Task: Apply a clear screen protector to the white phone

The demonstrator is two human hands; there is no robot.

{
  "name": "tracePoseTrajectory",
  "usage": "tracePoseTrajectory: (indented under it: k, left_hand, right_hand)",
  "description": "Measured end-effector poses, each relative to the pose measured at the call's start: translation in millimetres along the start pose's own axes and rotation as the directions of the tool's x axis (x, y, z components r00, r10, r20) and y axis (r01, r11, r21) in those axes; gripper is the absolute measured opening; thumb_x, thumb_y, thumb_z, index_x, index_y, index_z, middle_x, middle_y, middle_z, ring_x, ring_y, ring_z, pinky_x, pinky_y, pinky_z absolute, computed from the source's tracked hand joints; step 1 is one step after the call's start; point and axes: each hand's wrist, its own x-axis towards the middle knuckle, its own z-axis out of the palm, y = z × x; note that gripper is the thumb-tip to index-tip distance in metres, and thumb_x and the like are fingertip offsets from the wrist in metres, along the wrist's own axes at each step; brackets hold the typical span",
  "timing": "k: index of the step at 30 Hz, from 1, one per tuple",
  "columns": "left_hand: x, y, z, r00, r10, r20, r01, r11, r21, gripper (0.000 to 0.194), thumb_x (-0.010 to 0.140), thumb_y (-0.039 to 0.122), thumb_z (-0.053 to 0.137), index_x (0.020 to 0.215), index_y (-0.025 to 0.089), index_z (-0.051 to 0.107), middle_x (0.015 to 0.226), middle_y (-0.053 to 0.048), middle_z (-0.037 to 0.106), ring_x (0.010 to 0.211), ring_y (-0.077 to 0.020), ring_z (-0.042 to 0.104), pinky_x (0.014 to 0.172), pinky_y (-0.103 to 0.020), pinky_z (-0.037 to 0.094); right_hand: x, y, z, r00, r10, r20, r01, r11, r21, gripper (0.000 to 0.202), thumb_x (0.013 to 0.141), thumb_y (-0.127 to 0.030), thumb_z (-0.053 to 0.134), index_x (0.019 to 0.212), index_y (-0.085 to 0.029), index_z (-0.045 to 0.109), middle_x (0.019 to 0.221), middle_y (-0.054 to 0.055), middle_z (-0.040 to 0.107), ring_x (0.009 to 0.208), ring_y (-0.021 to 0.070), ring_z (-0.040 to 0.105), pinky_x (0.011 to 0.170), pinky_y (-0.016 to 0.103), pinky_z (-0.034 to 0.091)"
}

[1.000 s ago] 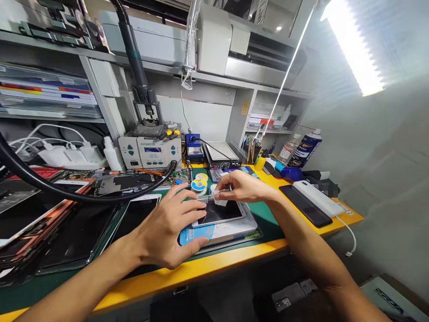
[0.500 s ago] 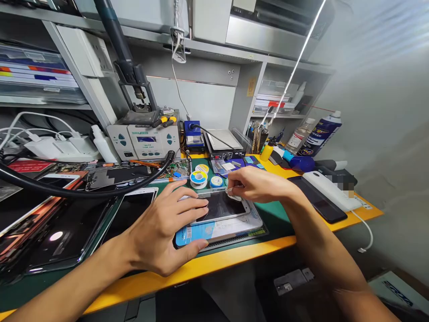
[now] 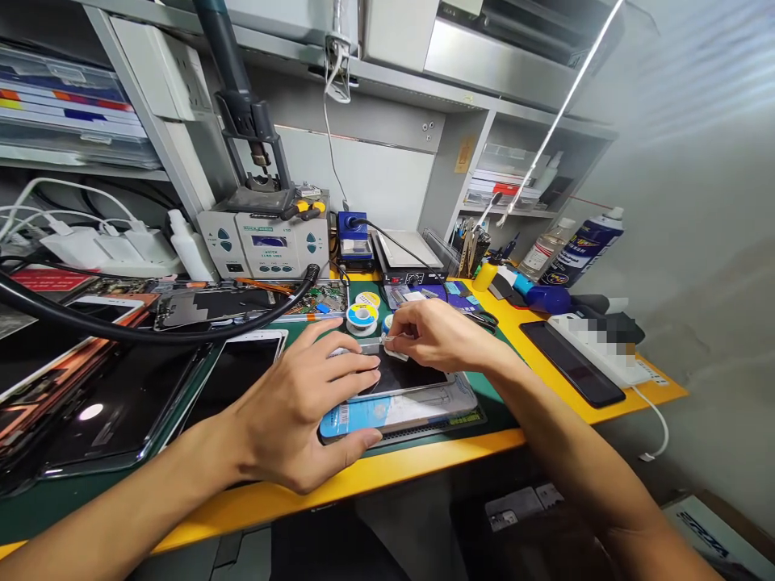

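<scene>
A smartphone with a dark screen and pale frame lies on a flat blue-and-white box. My left hand is spread over the left end of both, its fingers resting on the screen and its thumb along the box's near side. Pinched in my right hand is a small white wipe, pressed at the screen's far edge near the middle. The right fingers hide part of the wipe, and my left hand covers the phone's left end.
Solder spools stand just behind the phone. To the left lie several phones and a tablet-like panel, crossed by a black hose. A hot-air station stands behind. A black phone and white power strip are at right.
My right hand has slid left along the screen's far edge with the wipe. My left hand keeps its place on the phone. The camera view has shifted slightly.
</scene>
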Motion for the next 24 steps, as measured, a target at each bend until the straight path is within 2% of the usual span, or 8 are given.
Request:
tracePoseTrajectory:
  k: [3, 6, 11, 18, 24]
  left_hand:
    - [-0.5, 0.3, 0.2, 1.000, -0.008, -0.002, 0.008, 1.000, 0.002, 0.041, 0.079, 0.032, 0.072, 0.116, 0.013, 0.072, 0.115, -0.013, 0.076, 0.106, -0.0329, 0.063, 0.108, -0.063, 0.037]
    - [-1.0, 0.2, -0.2, 1.000, -0.016, -0.001, 0.016, 1.000, 0.004, 0.042, 0.079, 0.032, 0.072, 0.116, 0.013, 0.072, 0.116, -0.013, 0.075, 0.106, -0.0331, 0.063, 0.107, -0.063, 0.037]
    - [-1.6, -1.2, -1.0, 1.000, 0.001, 0.015, -0.001, 1.000, 0.022, 0.042, 0.079, 0.033, 0.073, 0.117, 0.013, 0.072, 0.118, -0.013, 0.075, 0.105, -0.0334, 0.063, 0.105, -0.063, 0.038]
    - [-0.5, 0.4, -0.4, 1.000, -0.010, -0.009, 0.010, 1.000, 0.007, 0.039, 0.081, 0.033, 0.071, 0.115, 0.015, 0.072, 0.117, -0.012, 0.076, 0.104, -0.0334, 0.064, 0.104, -0.062, 0.040]
    - [0.1, 1.2, 0.5, 1.000, -0.006, -0.015, 0.006, 1.000, 0.013, 0.038, 0.080, 0.032, 0.071, 0.113, 0.014, 0.072, 0.115, -0.014, 0.075, 0.103, -0.0331, 0.064, 0.104, -0.062, 0.041]
  right_hand:
    - [-2.3, 5.8, -12.0, 0.996, 0.029, 0.085, -0.028, 0.999, -0.015, 0.011, 0.083, -0.024, 0.065, 0.074, -0.017, 0.066, 0.063, -0.003, 0.059, 0.057, 0.0102, 0.045, 0.055, 0.024, 0.029]
    - [-5.6, 14.1, -27.5, 0.975, 0.131, 0.182, -0.128, 0.991, -0.027, 0.008, 0.081, -0.024, 0.065, 0.075, -0.018, 0.065, 0.064, -0.003, 0.060, 0.058, 0.0111, 0.047, 0.054, 0.025, 0.030]
    - [-9.2, 23.3, -39.2, 0.945, 0.238, 0.225, -0.225, 0.971, -0.084, 0.011, 0.078, -0.027, 0.067, 0.073, -0.018, 0.063, 0.065, -0.002, 0.060, 0.059, 0.0127, 0.050, 0.054, 0.026, 0.031]
    - [-12.8, 24.2, -41.9, 0.940, 0.252, 0.231, -0.233, 0.967, -0.104, 0.009, 0.078, -0.027, 0.066, 0.078, -0.018, 0.068, 0.067, -0.002, 0.063, 0.060, 0.0131, 0.050, 0.054, 0.026, 0.031]
    - [-12.8, 14.2, -37.0, 0.962, 0.125, 0.243, -0.119, 0.992, -0.039, 0.010, 0.082, -0.026, 0.066, 0.079, -0.017, 0.070, 0.067, -0.002, 0.065, 0.059, 0.0118, 0.050, 0.055, 0.025, 0.034]
